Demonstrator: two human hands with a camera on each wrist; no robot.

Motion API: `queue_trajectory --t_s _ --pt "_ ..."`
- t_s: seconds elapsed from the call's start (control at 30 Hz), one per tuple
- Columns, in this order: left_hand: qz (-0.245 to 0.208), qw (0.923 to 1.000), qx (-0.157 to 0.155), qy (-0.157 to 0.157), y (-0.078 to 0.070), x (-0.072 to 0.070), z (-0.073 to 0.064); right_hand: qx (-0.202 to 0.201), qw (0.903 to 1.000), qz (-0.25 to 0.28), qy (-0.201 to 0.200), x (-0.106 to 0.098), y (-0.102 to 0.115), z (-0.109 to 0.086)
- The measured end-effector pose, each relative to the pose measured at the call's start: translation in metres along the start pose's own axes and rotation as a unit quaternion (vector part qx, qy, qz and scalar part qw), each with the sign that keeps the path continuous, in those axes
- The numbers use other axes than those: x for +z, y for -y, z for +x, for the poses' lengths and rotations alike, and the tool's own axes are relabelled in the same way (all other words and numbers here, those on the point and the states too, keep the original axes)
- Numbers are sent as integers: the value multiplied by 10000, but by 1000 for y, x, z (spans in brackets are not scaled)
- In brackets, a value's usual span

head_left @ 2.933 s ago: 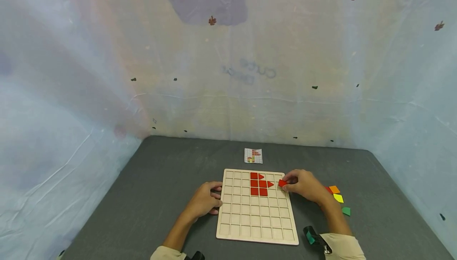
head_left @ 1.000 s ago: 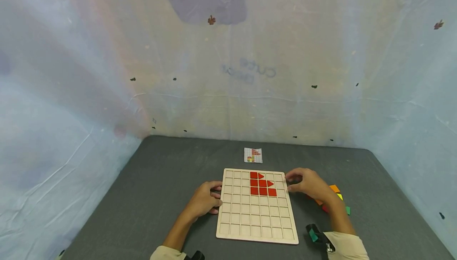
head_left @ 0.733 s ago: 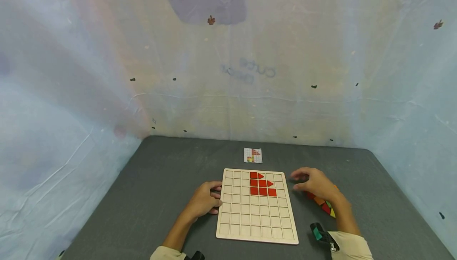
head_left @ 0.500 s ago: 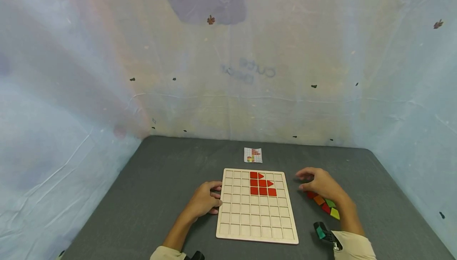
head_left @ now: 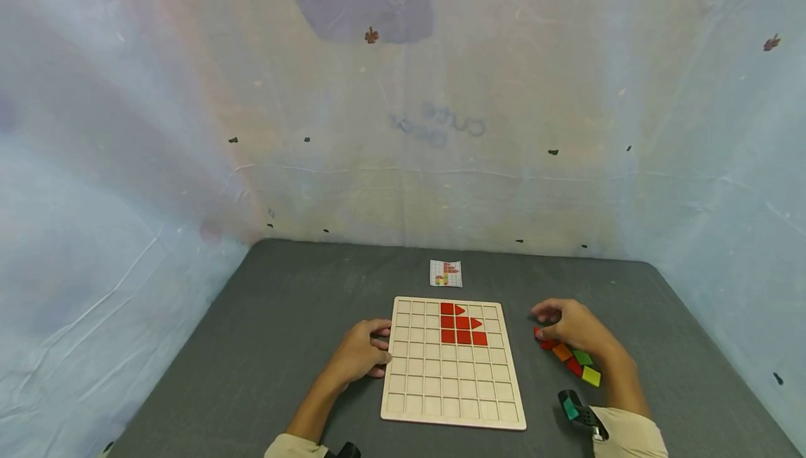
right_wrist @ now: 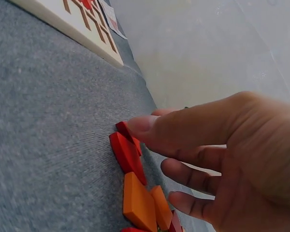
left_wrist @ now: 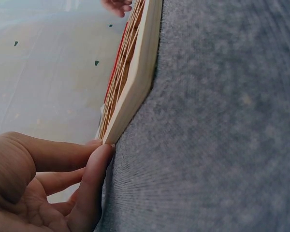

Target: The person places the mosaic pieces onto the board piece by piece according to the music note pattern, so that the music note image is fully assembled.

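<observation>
In the head view, a gridded wooden board (head_left: 453, 374) lies flat on the dark grey worktop (head_left: 315, 290). Red tiles (head_left: 464, 337) fill cells in its far half: a square and a triangle in the farthest row, two squares and a triangle in the next, three squares below those. A small printed card (head_left: 446, 273) lies just beyond the board. The left hand (head_left: 360, 352) rests against the board's left edge, thumb and fingers spread along it, not wrapped round it. To the right of the board, the right hand (head_left: 569, 325) is over a cluster of loose tiles; its thumb is at a red tile (head_left: 537, 333), with the index finger apart from the thumb. Near the palm lie an orange tile (head_left: 562, 352), a green tile (head_left: 582, 358) and a yellow tile (head_left: 591, 376). A pale patterned sheet (head_left: 403, 94) rises behind the worktop.

In the left wrist view, the thumb and index finger touch the board's edge near a corner.

In the right wrist view, the thumb tip overlaps a red tile, and the other fingers are loosely bent and apart; whether the thumb presses on the tile I cannot tell. Other red and orange tiles lie beneath the hand, well apart from the board.
</observation>
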State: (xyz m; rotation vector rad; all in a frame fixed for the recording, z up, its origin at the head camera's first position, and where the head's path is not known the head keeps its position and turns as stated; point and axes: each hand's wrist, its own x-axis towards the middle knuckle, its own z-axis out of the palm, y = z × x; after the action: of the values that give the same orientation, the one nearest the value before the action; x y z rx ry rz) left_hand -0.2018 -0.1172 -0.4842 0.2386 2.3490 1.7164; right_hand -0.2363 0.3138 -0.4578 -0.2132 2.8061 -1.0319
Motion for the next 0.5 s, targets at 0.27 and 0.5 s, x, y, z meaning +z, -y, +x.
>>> queue_trajectory --t_s 0.27,0.5 --pt "5 10000 27 20 0 0 0 47 9999 -31 108 1 0 0" --pt "9 10000 5 21 0 0 0 92 9999 -16 37 4 2 2"
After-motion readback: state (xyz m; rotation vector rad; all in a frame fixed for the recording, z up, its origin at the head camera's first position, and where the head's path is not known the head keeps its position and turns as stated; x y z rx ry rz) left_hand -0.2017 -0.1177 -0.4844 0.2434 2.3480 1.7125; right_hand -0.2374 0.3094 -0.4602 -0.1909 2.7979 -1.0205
